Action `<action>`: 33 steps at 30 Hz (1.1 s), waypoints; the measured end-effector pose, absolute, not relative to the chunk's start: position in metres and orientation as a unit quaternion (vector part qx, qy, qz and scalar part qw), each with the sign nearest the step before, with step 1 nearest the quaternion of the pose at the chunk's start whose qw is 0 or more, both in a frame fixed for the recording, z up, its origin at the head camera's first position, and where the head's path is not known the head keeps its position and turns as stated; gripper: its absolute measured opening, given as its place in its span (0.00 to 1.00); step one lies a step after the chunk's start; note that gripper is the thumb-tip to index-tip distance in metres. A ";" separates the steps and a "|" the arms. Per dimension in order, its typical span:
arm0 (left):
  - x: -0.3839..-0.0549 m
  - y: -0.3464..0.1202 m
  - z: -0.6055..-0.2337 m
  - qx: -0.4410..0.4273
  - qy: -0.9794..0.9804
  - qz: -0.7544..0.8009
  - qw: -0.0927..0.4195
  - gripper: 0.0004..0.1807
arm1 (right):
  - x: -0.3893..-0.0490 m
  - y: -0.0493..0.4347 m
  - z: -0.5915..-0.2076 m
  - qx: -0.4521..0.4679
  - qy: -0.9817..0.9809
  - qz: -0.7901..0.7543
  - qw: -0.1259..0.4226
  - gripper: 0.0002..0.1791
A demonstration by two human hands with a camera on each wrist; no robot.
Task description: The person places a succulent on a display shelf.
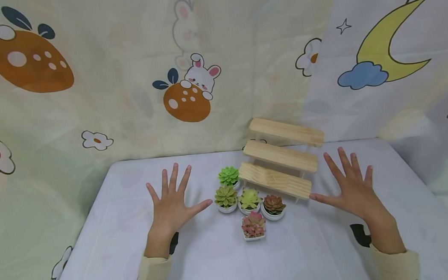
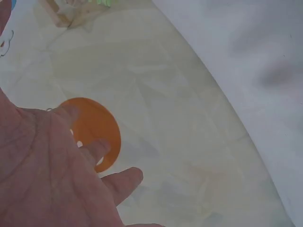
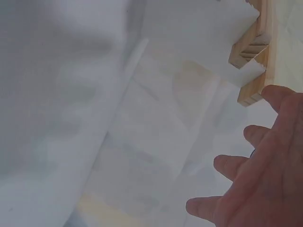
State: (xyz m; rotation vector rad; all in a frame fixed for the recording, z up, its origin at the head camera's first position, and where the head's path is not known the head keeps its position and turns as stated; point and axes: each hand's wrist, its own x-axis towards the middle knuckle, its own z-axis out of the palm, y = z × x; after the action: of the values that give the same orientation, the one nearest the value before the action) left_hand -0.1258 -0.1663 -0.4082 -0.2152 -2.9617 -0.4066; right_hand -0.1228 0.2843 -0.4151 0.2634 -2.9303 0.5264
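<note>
My left hand (image 1: 170,209) is held over the table with its fingers spread, left of several small potted succulents. Spread the same way, my right hand (image 1: 353,192) hovers to the right of a wooden shelf (image 1: 280,154) with three stepped planks. Neither hand holds anything. Close to the shelf's left end are a bright green succulent (image 1: 228,175), a dull green succulent (image 1: 225,195) and a yellow-green succulent (image 1: 250,198). A reddish-brown succulent (image 1: 273,204) sits before the lowest plank. Nearest me is a pink succulent (image 1: 254,224) in a square white pot.
A white cloth covers the table (image 1: 216,269). Behind it hangs a printed curtain (image 1: 127,77) with rabbits, flowers and a moon. The right wrist view shows plank ends (image 3: 253,90) beyond the fingertips.
</note>
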 end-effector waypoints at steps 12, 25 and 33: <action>-0.135 -0.156 -0.417 -0.080 -0.958 -0.265 0.071 0.49 | -0.134 0.278 -0.415 0.081 -0.917 0.382 0.079 0.48; -0.132 -0.125 -0.435 -0.040 -0.926 -0.372 -0.049 0.58 | -0.136 0.260 -0.419 0.020 -0.848 0.520 0.100 0.37; -0.131 -0.111 -0.445 -0.069 -0.907 -0.412 -0.053 0.49 | -0.138 0.261 -0.421 0.009 -0.827 0.554 0.092 0.38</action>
State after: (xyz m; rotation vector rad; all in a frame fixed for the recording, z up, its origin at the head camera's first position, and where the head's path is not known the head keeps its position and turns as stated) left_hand -0.1307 -0.1108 -0.4454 -0.2256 -2.9499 -1.3410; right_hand -0.1380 0.2609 -0.4213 0.0274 -2.4564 1.6461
